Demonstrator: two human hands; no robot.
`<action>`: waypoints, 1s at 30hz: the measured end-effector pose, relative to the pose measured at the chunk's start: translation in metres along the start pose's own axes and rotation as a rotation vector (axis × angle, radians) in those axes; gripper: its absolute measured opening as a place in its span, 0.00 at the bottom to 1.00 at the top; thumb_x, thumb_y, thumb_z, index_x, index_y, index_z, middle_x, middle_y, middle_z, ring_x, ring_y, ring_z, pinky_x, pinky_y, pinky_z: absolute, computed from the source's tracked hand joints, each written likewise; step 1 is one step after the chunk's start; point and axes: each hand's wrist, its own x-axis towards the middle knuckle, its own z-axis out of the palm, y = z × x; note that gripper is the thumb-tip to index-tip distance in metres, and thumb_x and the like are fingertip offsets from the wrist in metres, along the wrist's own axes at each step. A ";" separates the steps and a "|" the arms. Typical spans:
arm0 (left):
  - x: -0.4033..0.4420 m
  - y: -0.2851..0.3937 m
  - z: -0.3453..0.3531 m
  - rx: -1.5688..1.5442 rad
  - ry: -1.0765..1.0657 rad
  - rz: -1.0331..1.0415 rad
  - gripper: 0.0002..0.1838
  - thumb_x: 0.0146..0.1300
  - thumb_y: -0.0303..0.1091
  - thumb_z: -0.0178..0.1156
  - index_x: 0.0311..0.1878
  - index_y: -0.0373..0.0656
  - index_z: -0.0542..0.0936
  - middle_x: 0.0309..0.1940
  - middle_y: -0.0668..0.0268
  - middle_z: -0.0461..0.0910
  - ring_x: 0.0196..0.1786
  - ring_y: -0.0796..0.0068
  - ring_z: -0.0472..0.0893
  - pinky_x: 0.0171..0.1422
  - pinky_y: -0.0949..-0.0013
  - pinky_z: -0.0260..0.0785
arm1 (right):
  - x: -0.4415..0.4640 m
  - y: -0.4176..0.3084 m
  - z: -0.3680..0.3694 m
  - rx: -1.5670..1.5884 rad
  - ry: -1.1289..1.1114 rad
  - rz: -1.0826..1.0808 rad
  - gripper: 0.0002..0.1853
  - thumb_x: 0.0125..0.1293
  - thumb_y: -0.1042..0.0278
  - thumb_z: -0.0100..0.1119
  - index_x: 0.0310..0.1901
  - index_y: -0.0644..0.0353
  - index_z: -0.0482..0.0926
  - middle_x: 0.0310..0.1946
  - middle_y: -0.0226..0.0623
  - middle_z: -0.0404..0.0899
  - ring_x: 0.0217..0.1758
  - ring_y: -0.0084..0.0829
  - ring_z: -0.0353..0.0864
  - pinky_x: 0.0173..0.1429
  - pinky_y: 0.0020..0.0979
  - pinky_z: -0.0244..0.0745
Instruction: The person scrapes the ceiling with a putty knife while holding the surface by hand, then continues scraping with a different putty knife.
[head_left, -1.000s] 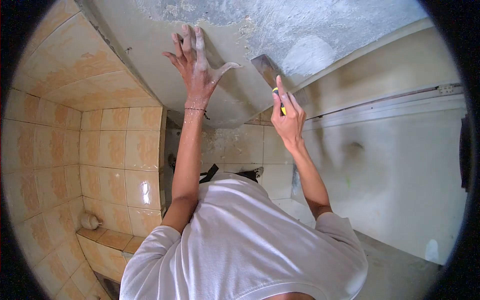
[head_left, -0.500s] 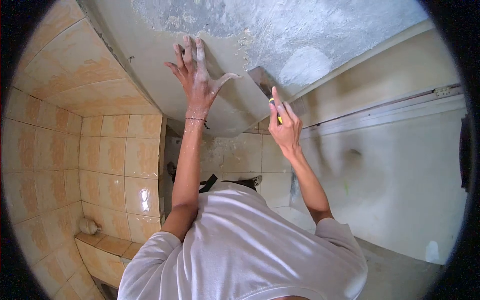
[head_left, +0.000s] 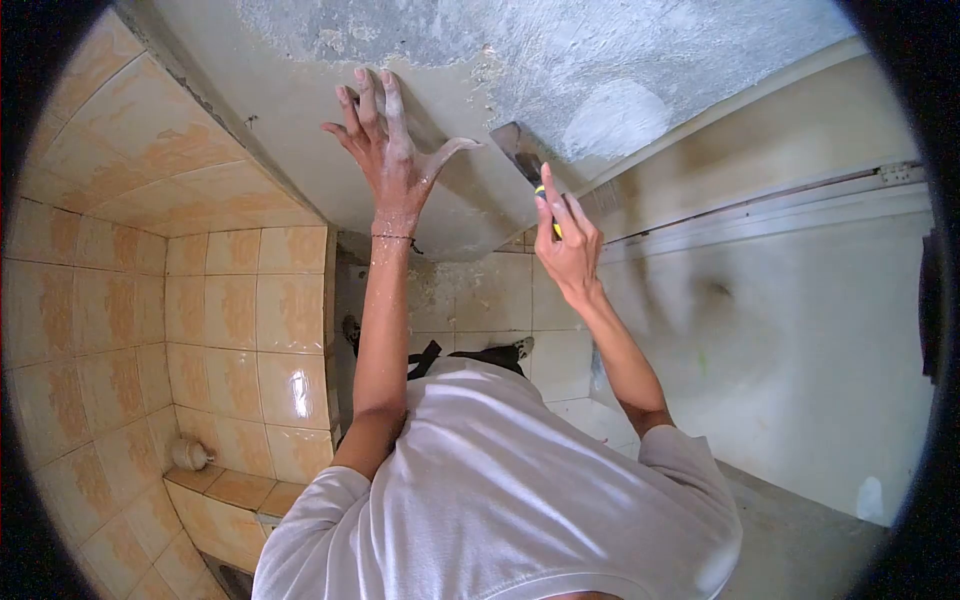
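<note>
My left hand [head_left: 388, 150] lies against the wall [head_left: 290, 150] with fingers spread, holding nothing; white dust coats its fingers and wrist. My right hand [head_left: 570, 245] is wrapped round the yellow and black handle of a putty knife [head_left: 519, 153], index finger stretched along it. The wide metal blade points up and left and rests on or very close to the wall, at the lower border of a rough grey patch [head_left: 450, 25] where the paint is gone. A rounded white spot [head_left: 617, 118] sits just right of the blade.
Orange-patterned tiles [head_left: 215, 310] cover the wall on the left. A small round pale object [head_left: 188, 453] stands on a tiled ledge [head_left: 240, 490] there. To the right is a pale painted wall [head_left: 800, 330] with a thin rail [head_left: 760, 200]. Below is a tiled floor [head_left: 490, 300].
The view has shifted slightly. The putty knife has moved a little up and left with my right hand, its blade tilted somewhat differently. My left hand stays spread on the wall.
</note>
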 end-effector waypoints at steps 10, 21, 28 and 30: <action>-0.001 -0.001 0.001 0.012 -0.009 0.004 0.71 0.46 0.72 0.75 0.87 0.45 0.53 0.89 0.57 0.45 0.90 0.47 0.35 0.86 0.29 0.18 | -0.005 0.005 0.000 0.002 0.080 -0.034 0.30 0.75 0.72 0.63 0.76 0.41 0.76 0.27 0.36 0.78 0.18 0.32 0.70 0.23 0.37 0.66; 0.001 0.001 -0.003 0.005 -0.006 0.002 0.69 0.46 0.71 0.75 0.87 0.45 0.55 0.88 0.59 0.47 0.90 0.48 0.36 0.85 0.29 0.17 | 0.002 -0.001 -0.002 -0.009 0.047 -0.013 0.28 0.75 0.72 0.62 0.75 0.43 0.77 0.31 0.38 0.82 0.24 0.37 0.77 0.28 0.38 0.71; 0.001 0.002 -0.002 -0.011 0.001 0.004 0.69 0.48 0.71 0.74 0.87 0.44 0.54 0.89 0.59 0.47 0.90 0.48 0.36 0.85 0.28 0.18 | -0.001 0.000 -0.002 0.002 0.078 -0.027 0.29 0.76 0.70 0.62 0.77 0.39 0.75 0.28 0.35 0.80 0.18 0.34 0.72 0.23 0.37 0.66; 0.001 0.001 -0.002 -0.006 -0.003 0.005 0.69 0.48 0.71 0.74 0.87 0.44 0.54 0.89 0.59 0.46 0.90 0.48 0.36 0.85 0.28 0.18 | 0.000 0.001 -0.001 -0.002 0.079 -0.042 0.29 0.76 0.70 0.62 0.77 0.39 0.75 0.28 0.36 0.80 0.18 0.34 0.71 0.23 0.38 0.66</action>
